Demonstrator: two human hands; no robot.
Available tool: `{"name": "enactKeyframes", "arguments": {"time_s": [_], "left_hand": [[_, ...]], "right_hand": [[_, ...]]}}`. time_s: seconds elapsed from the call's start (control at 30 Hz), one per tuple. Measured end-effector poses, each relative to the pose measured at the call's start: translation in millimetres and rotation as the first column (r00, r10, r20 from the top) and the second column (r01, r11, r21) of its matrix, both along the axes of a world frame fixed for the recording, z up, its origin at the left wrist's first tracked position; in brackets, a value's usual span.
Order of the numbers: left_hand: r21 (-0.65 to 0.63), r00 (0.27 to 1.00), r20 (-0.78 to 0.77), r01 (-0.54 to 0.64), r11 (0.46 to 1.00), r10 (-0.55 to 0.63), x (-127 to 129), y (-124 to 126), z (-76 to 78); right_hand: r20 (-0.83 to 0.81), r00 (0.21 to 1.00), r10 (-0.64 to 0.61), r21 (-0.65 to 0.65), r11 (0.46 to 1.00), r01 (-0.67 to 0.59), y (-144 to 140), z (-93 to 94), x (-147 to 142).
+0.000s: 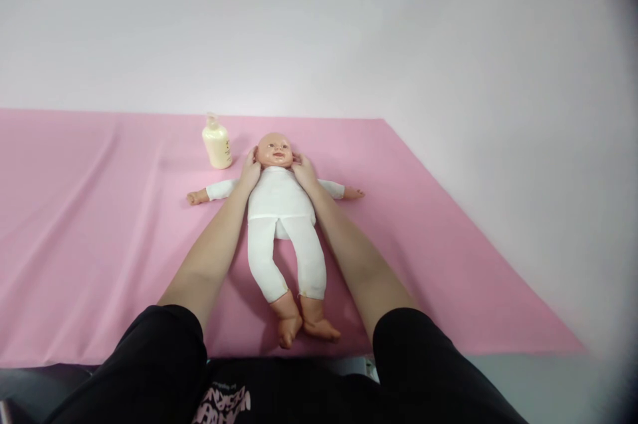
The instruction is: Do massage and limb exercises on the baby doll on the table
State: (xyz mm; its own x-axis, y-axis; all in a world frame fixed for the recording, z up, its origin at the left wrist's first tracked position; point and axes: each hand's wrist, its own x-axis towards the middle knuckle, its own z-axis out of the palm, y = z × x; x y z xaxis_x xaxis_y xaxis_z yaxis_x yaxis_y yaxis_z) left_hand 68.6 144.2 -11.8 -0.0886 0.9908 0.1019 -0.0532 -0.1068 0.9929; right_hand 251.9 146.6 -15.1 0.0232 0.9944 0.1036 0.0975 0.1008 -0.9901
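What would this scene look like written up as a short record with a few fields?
Surface: pink cloth spread flat
Main thing: baby doll in white clothes, lying on its back, arms out to the sides
Left hand: against one side of the doll's head
Right hand: against the other side of the head
Grip: both hands open, cupping, not closed around anything
Nearby: cream lotion bottle standing upright beside the doll's head, untouched
Sleeves: black, pushed up above the elbows
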Motion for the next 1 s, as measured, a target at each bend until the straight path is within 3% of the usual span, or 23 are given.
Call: {"name": "enactKeyframes", "arguments": {"time_s": [0.23,0.4,0.7,0.9,1.0], "left_hand": [[0.036,0.998,-0.053,0.040,0.999,-0.038,0.2,-7.4,8.8],[0.042,0.998,-0.059,0.031,0.999,-0.028,1.0,-12.6,13.1],[0.081,0.998,-0.070,0.013,0.997,-0.008,5.4,-10.7,8.0],[0.084,0.997,-0.063,-0.027,0.996,0.033,4.4,-5.5,4.3],[0.116,0.997,-0.072,0.016,0.993,-0.008,2.0,-4.5,1.1]], "right_hand": [[0.136,0.991,-0.012,0.096,0.995,-0.001,-6.7,1.1,0.7],[0.109,0.994,-0.014,0.119,0.993,0.001,-9.3,0.0,-2.0],[0.146,0.988,-0.040,0.091,0.995,0.026,-10.1,3.9,-1.7],[0.118,0.991,-0.069,0.088,0.994,0.059,-3.8,-3.5,-1.1],[0.117,0.993,-0.018,0.139,0.990,0.002,-1.5,-7.3,0.4]]}}
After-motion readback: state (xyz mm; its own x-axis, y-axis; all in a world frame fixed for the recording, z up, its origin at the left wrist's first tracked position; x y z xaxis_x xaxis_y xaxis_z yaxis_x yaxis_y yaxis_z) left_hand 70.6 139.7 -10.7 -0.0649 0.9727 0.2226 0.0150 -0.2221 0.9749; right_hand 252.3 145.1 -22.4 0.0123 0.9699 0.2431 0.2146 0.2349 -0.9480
